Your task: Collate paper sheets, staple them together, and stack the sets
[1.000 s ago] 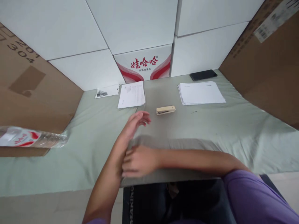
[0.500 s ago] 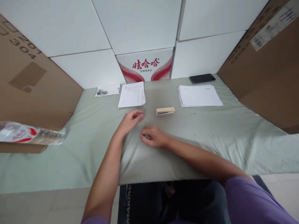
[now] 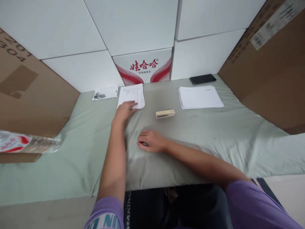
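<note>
My left hand [image 3: 125, 111] lies over the near edge of the left paper stack [image 3: 131, 93], fingers stretched out and touching the printed top sheet. Loosely curled, my right hand [image 3: 152, 141] rests on the cloth nearer to me, with nothing visible in it. A cream stapler [image 3: 165, 114] lies on its own beyond the right hand, apart from both hands. Farther right is a second stack of white paper [image 3: 200, 97], its sheets slightly uneven at the left edge.
A black phone [image 3: 202, 79] lies behind the right stack. At the back left is a small clear packet [image 3: 105, 93] with dark bits inside. White boxes [image 3: 81, 70] wall off the back; brown cartons stand at the left [image 3: 35, 95] and right [image 3: 269, 79]. A plastic water bottle [image 3: 28, 142] lies far left.
My left hand has moved forward and left from the bare cloth onto the left paper stack, and its fingers have straightened. The right hand stays about where it was. The view has shifted slightly.
</note>
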Demonstrator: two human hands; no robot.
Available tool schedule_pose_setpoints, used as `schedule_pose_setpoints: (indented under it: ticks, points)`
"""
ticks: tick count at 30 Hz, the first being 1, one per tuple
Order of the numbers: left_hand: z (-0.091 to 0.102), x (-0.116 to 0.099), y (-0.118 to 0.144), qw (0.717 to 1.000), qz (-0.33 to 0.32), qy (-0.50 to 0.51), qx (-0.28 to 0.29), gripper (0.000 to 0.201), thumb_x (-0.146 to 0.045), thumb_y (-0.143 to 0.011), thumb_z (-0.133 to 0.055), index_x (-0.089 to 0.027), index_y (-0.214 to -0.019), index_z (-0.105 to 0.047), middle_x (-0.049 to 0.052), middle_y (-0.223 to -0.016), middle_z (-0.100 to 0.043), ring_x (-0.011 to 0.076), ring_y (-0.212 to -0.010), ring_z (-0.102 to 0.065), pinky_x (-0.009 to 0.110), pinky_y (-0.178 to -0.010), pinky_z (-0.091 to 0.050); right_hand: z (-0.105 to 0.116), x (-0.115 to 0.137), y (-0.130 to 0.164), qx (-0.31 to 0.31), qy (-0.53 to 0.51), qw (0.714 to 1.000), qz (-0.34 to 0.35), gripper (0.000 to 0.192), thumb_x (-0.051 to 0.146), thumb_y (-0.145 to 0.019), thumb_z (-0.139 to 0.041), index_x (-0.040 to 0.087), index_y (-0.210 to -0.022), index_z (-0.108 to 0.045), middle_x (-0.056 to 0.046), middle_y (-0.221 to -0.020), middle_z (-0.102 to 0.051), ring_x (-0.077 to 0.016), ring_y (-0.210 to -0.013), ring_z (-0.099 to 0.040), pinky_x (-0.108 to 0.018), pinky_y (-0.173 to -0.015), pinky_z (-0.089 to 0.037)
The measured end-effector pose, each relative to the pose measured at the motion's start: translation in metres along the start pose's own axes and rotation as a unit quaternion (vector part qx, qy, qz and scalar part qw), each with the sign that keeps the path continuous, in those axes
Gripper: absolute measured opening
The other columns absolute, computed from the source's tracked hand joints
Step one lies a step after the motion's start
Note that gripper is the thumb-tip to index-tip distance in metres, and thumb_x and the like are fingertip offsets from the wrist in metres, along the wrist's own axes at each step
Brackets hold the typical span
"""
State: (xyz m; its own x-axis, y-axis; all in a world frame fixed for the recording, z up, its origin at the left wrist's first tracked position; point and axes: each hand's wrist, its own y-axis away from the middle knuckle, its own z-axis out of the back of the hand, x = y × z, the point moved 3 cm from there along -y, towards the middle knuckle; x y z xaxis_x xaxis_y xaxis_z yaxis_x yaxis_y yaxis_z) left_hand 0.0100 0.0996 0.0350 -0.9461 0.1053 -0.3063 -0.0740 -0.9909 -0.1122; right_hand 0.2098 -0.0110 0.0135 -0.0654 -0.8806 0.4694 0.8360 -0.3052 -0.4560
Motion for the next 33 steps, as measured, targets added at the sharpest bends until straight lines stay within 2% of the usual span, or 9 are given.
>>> schedule_pose_setpoints:
  ticks: [3,6,10,14,17,22,27,33]
  points:
    - [-0.004,-0.004,0.0,1.0,-0.001,0.01,-0.007,0.038,-0.041,-0.097,-0.053,-0.027,-0.127,-0.072,0.005,-0.145,-0.063,0.0286,-0.132,-0.056,0.039,-0.105,-0.043,0.0,0.0,-0.001,0.015,-0.003,1.0,-0.01,0.029,0.025,-0.097,-0.045,0.021,-0.069,-0.042,-0.002,-0.066,-0.054,-0.0163,-0.071,-0.049,-0.03,-0.074,-0.037]
    - [-0.002,-0.008,0.001,0.999,0.026,-0.01,-0.029,0.041,-0.044,-0.1,-0.046,-0.026,-0.123,-0.075,0.009,-0.13,-0.072,0.0303,-0.117,-0.064,0.038,-0.093,-0.046,0.0,0.0,-0.002,0.018,-0.006,1.0,-0.013,0.028,0.024,-0.097,-0.046,0.021,-0.069,-0.042,-0.002,-0.067,-0.054,-0.0161,-0.071,-0.049,-0.03,-0.075,-0.037]
    - [-0.001,-0.011,0.002,0.994,0.059,-0.055,-0.068,0.039,-0.046,-0.097,-0.05,-0.025,-0.113,-0.079,0.013,-0.111,-0.078,0.0331,-0.104,-0.068,0.039,-0.084,-0.044,-0.001,-0.001,-0.001,0.016,-0.005,1.0,-0.014,0.029,0.025,-0.097,-0.045,0.021,-0.069,-0.042,-0.002,-0.067,-0.054,-0.0163,-0.072,-0.049,-0.03,-0.073,-0.036]
    - [-0.002,-0.009,0.003,0.992,0.075,-0.04,-0.099,0.036,-0.05,-0.093,-0.057,-0.026,-0.106,-0.081,0.012,-0.105,-0.079,0.0331,-0.101,-0.068,0.038,-0.082,-0.044,-0.003,-0.003,-0.001,0.018,-0.005,1.0,-0.011,0.029,0.025,-0.097,-0.044,0.021,-0.069,-0.042,-0.002,-0.067,-0.054,-0.0164,-0.071,-0.048,-0.031,-0.073,-0.036]
    - [0.0,-0.006,0.004,0.992,0.081,-0.016,-0.092,0.035,-0.052,-0.091,-0.061,-0.027,-0.106,-0.081,0.01,-0.106,-0.079,0.0319,-0.101,-0.068,0.037,-0.081,-0.044,-0.003,-0.003,-0.001,0.012,-0.014,1.0,-0.004,0.029,0.026,-0.098,-0.044,0.021,-0.069,-0.042,-0.002,-0.067,-0.054,-0.016,-0.071,-0.047,-0.031,-0.073,-0.036]
    - [0.003,-0.004,0.003,0.996,0.054,-0.007,-0.066,0.036,-0.051,-0.094,-0.058,-0.026,-0.107,-0.081,0.009,-0.111,-0.078,0.0313,-0.103,-0.068,0.036,-0.08,-0.044,-0.003,-0.004,-0.001,0.018,-0.016,1.0,-0.005,0.029,0.026,-0.098,-0.044,0.021,-0.07,-0.043,-0.001,-0.067,-0.053,-0.016,-0.071,-0.047,-0.03,-0.075,-0.037]
    - [0.002,-0.007,0.001,0.993,0.079,-0.045,-0.078,0.034,-0.05,-0.092,-0.059,-0.027,-0.103,-0.082,0.008,-0.102,-0.079,0.0308,-0.1,-0.069,0.036,-0.078,-0.044,-0.001,-0.003,-0.001,0.037,0.001,0.999,-0.01,0.03,0.026,-0.1,-0.042,0.02,-0.071,-0.044,-0.002,-0.069,-0.054,-0.0161,-0.074,-0.048,-0.03,-0.076,-0.036]
    - [0.004,-0.01,0.001,0.993,0.079,-0.03,-0.081,0.026,-0.049,-0.088,-0.065,-0.028,-0.093,-0.08,0.005,-0.096,-0.079,0.0271,-0.094,-0.069,0.035,-0.076,-0.044,0.001,-0.001,-0.002,0.035,-0.004,0.999,-0.005,0.029,0.025,-0.1,-0.042,0.02,-0.071,-0.043,-0.002,-0.07,-0.055,-0.0156,-0.073,-0.048,-0.029,-0.076,-0.035]
